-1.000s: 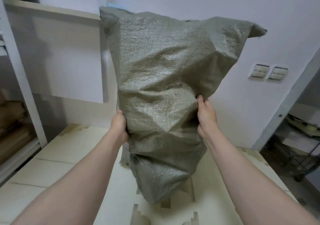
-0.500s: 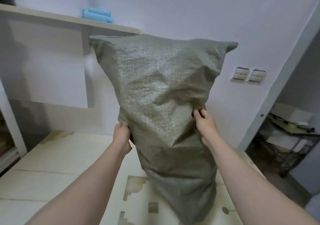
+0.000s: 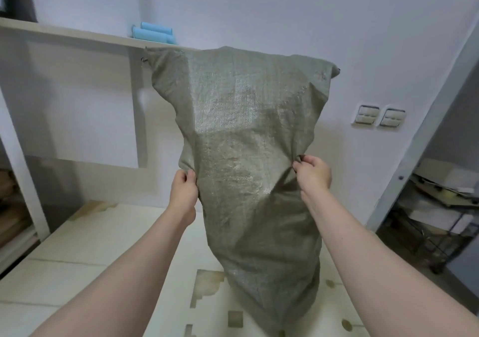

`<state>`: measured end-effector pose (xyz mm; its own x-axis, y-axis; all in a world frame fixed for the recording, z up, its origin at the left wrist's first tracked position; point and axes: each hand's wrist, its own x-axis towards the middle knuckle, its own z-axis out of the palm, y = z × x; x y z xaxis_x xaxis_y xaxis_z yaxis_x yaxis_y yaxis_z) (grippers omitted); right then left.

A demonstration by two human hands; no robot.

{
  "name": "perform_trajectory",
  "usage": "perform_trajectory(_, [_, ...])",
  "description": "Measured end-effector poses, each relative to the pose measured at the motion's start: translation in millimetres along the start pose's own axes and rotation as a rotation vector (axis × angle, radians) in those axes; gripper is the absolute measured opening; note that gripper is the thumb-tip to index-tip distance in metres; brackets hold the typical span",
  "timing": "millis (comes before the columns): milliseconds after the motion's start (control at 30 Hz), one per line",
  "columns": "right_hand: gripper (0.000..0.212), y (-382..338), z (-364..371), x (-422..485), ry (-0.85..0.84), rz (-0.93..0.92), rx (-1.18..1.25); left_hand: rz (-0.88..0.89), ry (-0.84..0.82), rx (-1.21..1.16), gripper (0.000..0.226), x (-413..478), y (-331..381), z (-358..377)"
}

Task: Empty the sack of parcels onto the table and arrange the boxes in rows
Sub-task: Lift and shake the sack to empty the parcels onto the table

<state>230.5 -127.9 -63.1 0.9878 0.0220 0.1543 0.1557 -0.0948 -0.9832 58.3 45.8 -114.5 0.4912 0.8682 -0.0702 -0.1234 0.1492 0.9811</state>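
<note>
A grey-green woven sack (image 3: 248, 155) hangs upside down over the pale table (image 3: 90, 253), closed bottom corners up, its lower end reaching the tabletop near the front. My left hand (image 3: 184, 190) pinches the sack's left edge at mid-height. My right hand (image 3: 313, 172) grips a fold of its right edge at about the same height. The fabric bulges in the lower half. No parcels or boxes show outside the sack; its mouth is out of view at the bottom edge.
A wall shelf (image 3: 77, 36) with light blue rolls (image 3: 153, 34) runs behind the sack. Two wall switches (image 3: 379, 116) sit on the right. A wire rack with boxes (image 3: 440, 207) stands beyond the doorframe at right. Shelving stands at far left. The tabletop has cut-out patches (image 3: 207, 285).
The sack has sunk lower and flattened out at the top; its upper part looks emptier. Both hands have shifted outward to pinch its side edges. The blue rolls are now uncovered.
</note>
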Motion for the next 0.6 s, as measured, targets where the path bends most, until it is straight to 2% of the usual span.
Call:
perform_trajectory(67, [0.027,3,-10,-7,0.095,0.036,-0.127,-0.025,0.044,-0.036,0.011,-2,-3,-3])
perform_trajectory(100, [0.026,2,-16,-8,0.131,0.040,-0.171,-0.043,0.064,-0.076,0.018,-1,1,-3])
perform_trajectory(200, [0.027,-8,-36,-6,0.225,0.032,-0.234,-0.076,0.063,-0.130,0.080,4,23,1])
perform_trajectory(267, [0.027,-9,-44,-3,0.239,0.051,-0.197,-0.100,0.033,-0.072,0.100,3,43,14])
perform_trajectory(367, [0.026,-8,-53,-2,0.237,0.056,-0.170,-0.152,0.092,0.042,0.099,-3,61,41])
perform_trajectory(433, [0.025,-6,-61,1,0.249,0.037,-0.175,-0.097,0.137,0.169,0.092,-1,62,49])
perform_trajectory(500, [0.025,-2,-67,7,0.253,0.030,-0.179,-0.030,0.097,0.063,0.100,10,66,51])
perform_trajectory(600, [0.031,4,-67,20,0.135,0.069,-0.039,-0.093,-0.037,-0.149,0.114,20,78,58])
